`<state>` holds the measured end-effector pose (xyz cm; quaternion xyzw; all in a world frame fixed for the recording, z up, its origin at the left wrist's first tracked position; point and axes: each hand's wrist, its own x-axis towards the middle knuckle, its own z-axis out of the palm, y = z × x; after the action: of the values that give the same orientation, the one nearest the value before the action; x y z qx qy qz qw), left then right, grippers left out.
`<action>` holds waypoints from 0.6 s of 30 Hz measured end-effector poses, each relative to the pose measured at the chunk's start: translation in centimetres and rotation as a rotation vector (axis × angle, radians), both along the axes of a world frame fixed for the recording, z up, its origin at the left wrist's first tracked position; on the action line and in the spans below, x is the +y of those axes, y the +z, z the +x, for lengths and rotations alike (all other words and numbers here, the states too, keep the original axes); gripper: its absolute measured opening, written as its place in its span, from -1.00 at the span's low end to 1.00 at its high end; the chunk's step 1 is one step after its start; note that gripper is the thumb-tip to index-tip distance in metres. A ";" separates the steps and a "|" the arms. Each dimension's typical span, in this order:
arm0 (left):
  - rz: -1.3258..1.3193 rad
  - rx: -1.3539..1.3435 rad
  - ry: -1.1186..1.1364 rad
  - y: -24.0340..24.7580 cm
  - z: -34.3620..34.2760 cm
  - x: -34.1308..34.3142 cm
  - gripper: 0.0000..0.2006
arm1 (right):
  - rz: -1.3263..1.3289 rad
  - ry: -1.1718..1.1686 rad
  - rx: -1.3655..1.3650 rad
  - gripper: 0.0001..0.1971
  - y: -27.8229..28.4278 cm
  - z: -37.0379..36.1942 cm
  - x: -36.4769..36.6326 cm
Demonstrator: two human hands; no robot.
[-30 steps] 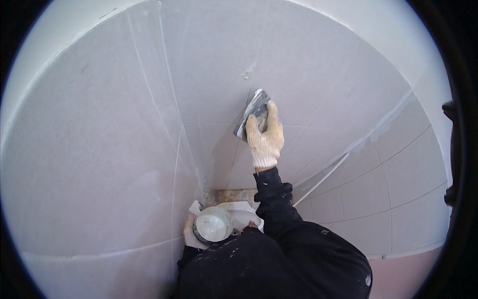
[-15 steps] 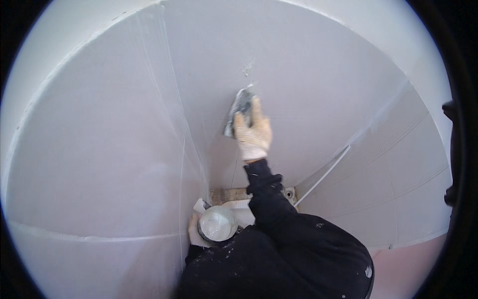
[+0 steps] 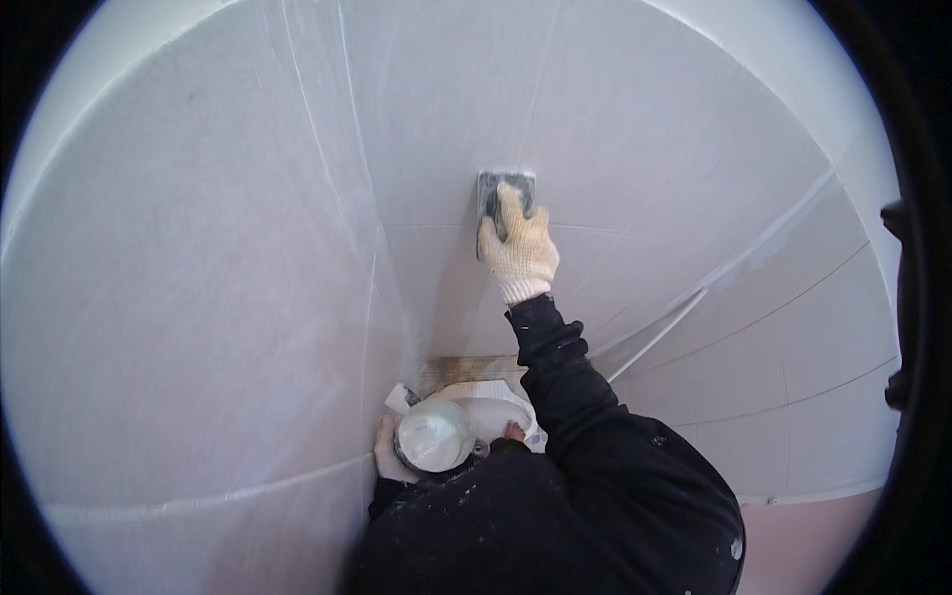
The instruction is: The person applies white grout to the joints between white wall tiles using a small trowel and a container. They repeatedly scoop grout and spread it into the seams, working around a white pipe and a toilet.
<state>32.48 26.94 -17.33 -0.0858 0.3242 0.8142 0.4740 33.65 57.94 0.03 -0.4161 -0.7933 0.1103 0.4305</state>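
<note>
The float [image 3: 486, 196], previously slanted, now stands upright; your right hand [image 3: 521, 254] pinches it between thumb and fingers. Your left hand [image 3: 388, 452] supports the tub [image 3: 436, 436], finger closure indeterminable.

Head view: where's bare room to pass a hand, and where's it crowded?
Free: front wall above the flat tool, and between the right hand and the pale right corner seam. Crowded: bottom centre, where left hand, bucket, white curved fixture and torso bunch together.

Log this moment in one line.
right hand: gloved, holds flat float against tiled wall | left hand: gloved, holds pot with pale contents
</note>
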 end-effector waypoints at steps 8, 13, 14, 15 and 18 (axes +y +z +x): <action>0.022 -0.042 -0.032 1.4 -0.2 -0.8 -0.25 | -0.590 0.029 0.900 -0.35 -4.9 -1.7 -0.4; -0.015 -0.072 0.007 2.7 -1.0 -0.4 -0.22 | -0.403 -0.064 0.905 -0.36 -3.6 -8.4 -0.2; -0.028 -0.105 0.031 3.3 -0.6 -0.3 -0.23 | -0.404 -0.054 0.907 -0.36 -3.8 -9.1 -0.5; -0.082 -0.135 0.056 3.7 -0.4 -0.3 -0.24 | -0.381 -0.042 0.860 -0.37 -4.3 -9.3 -0.8; 0.033 -0.107 0.023 4.6 0.4 -0.1 -0.24 | -0.464 0.021 0.611 -0.36 -6.0 -7.2 -2.0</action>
<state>32.85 26.84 -12.70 -0.1254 0.2838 0.8191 0.4826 26.49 55.99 -5.98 -0.4423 -0.5868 0.4102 0.5402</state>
